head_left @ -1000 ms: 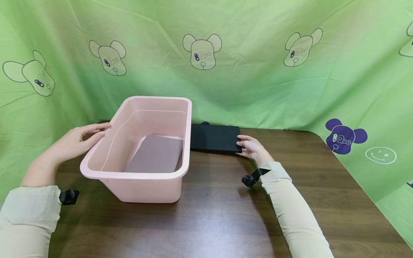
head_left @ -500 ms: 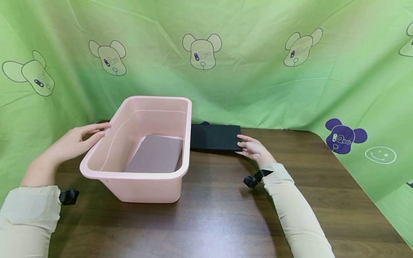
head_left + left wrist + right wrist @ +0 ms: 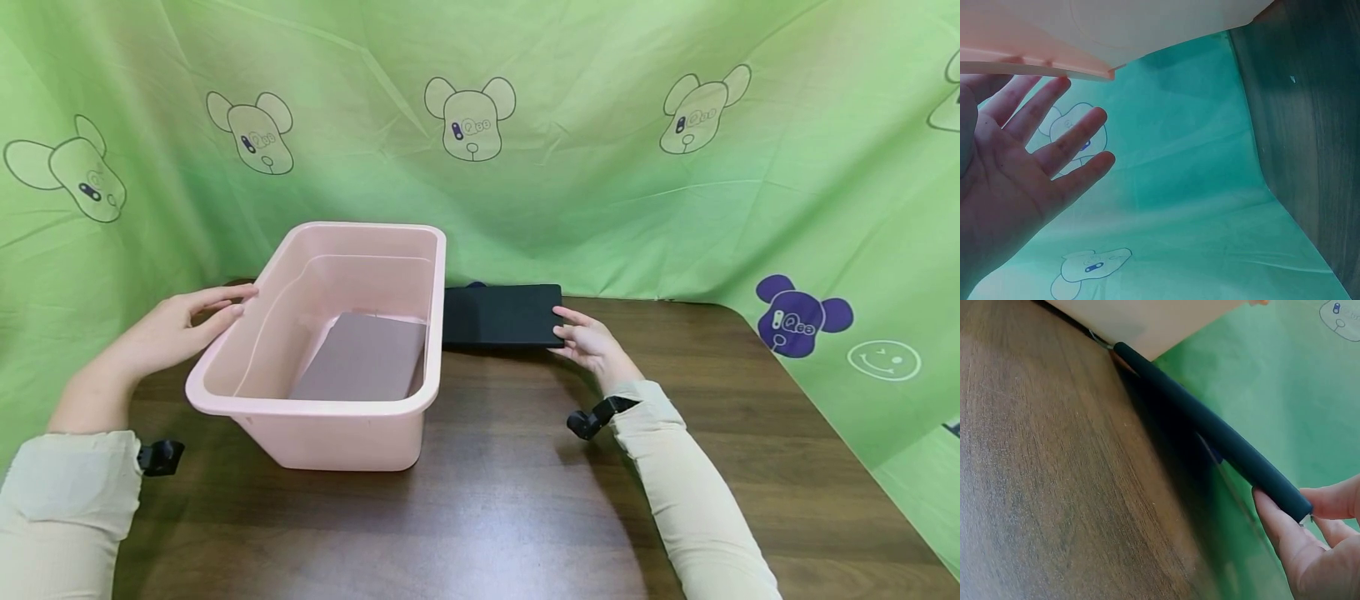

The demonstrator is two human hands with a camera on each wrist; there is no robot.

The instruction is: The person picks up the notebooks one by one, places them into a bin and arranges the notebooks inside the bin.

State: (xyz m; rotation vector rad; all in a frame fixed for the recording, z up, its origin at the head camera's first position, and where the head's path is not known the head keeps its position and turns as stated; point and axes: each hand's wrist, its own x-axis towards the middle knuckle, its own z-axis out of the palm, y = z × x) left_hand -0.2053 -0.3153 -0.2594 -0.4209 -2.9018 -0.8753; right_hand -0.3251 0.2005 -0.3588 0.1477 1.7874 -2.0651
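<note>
A pink plastic bin (image 3: 330, 433) stands on the table, left of the middle. At its left rim rests my left hand (image 3: 176, 329), fingers loosely spread and fairly straight, also visible as an open palm under the rim in the left wrist view. My right hand (image 3: 592, 346) pinches the right end of a flat black book (image 3: 502, 315), with digits on both faces. The right wrist view shows its rounded spine (image 3: 1210, 428) on edge, the held end raised off the table and the far end low beside the bin. In the head view the bin hides the book's left end.
A flat grey-mauve slab (image 3: 363, 358) lies on the bin's floor. The brown wooden table (image 3: 510, 500) runs back to a green cloth curtain (image 3: 570, 192) printed with bear heads, which encloses the rear and sides.
My right hand has raised the held end of the black book slightly, shifting it a little up and right in the head view. The left hand and bin have stayed in place.
</note>
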